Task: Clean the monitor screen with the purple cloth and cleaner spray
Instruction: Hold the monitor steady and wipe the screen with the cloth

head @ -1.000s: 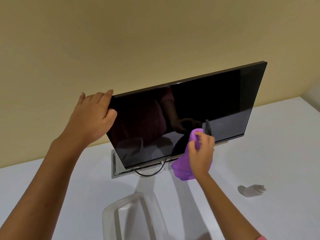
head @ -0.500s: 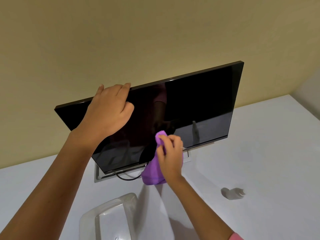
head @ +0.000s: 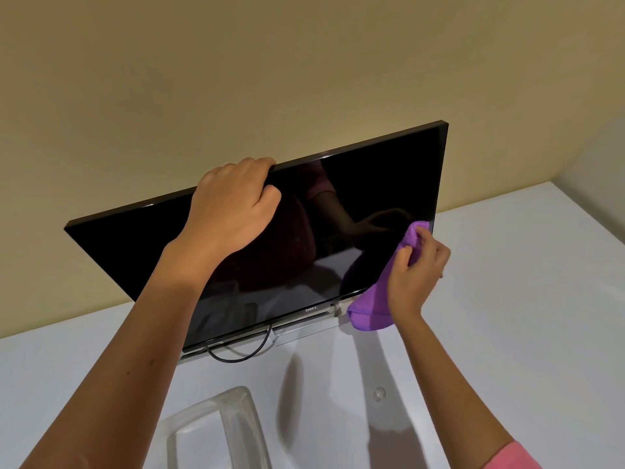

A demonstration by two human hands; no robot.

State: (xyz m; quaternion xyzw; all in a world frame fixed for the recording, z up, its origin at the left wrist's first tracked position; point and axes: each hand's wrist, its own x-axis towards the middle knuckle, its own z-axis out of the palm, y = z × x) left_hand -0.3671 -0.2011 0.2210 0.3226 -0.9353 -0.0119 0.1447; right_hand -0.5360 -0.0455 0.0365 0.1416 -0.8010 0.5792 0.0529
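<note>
White table (head: 507,299): right hand (head: 414,275) bunches purple cloth (head: 372,309) against monitor (head: 372,198) (lower right); left hand (head: 233,204) grips top edge.

A white table (head: 527,299) is seen bearing the monitor's stand (head: 297,331), with a black cable (head: 236,357) looped just in front of it and a clear plastic piece (head: 216,431) nearer still.
</note>
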